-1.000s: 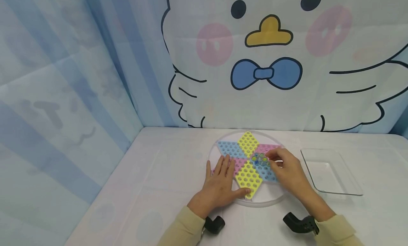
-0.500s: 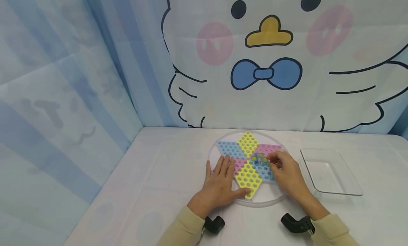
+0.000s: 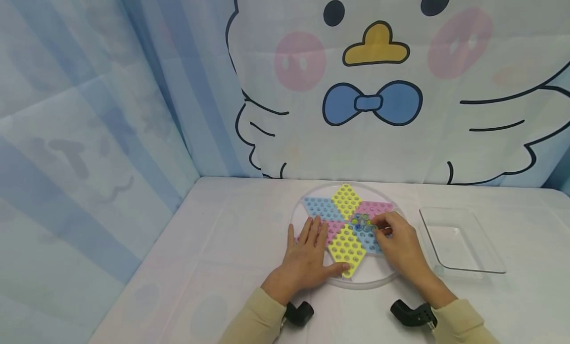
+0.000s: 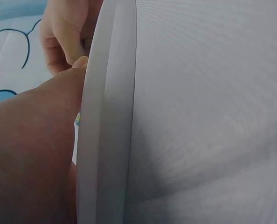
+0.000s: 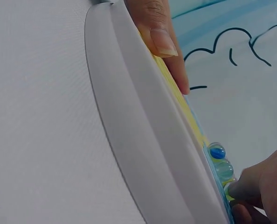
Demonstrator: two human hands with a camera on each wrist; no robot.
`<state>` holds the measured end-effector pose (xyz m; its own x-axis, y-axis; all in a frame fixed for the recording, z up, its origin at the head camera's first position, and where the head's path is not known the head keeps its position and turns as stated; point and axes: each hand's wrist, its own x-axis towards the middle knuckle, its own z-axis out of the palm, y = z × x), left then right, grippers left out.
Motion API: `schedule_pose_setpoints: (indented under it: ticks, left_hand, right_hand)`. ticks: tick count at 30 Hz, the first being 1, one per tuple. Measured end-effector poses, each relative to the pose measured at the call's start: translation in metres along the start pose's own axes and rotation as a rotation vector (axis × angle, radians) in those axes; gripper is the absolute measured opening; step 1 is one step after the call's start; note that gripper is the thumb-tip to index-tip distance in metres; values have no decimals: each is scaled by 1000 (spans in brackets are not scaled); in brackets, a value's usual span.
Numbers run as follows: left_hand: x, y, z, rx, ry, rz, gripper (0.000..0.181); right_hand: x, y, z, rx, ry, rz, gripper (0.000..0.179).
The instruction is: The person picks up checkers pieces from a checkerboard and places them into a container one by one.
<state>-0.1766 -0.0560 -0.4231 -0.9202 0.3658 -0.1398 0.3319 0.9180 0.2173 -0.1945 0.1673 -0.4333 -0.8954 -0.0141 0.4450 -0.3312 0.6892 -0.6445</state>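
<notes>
A round white Chinese checkers board (image 3: 362, 285) lies on the table, with a yellow, pink and blue star of holes. Glass marbles (image 3: 359, 221) cluster near the star's centre, mostly on a blue point. My left hand (image 3: 305, 260) rests flat on the board's left side, fingers spread, thumb on the near yellow point. At the cluster's right edge, my right hand (image 3: 403, 242) pinches a greenish marble (image 5: 228, 190) between thumb and index finger, low over the holes. In the right wrist view, a blue-swirled marble (image 5: 217, 152) sits beside it.
A clear plastic tray (image 3: 460, 240) stands right of the board, close to my right forearm. Behind the table (image 3: 222, 265) hangs a curtain (image 3: 369, 151) printed with a cartoon bird. Each wrist wears a black camera mount (image 3: 299, 314).
My right hand and forearm have shifted slightly to the left, the fingertips staying at the marble cluster. My left hand has kept its place on the board.
</notes>
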Motion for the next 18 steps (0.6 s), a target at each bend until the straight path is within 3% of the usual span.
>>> schedule_pose_setpoints:
  ticks: [18]
  left_hand:
    - [1, -1, 3, 12, 20, 12, 106]
  right_hand:
    - [-2, -1, 0, -6, 21, -51, 22]
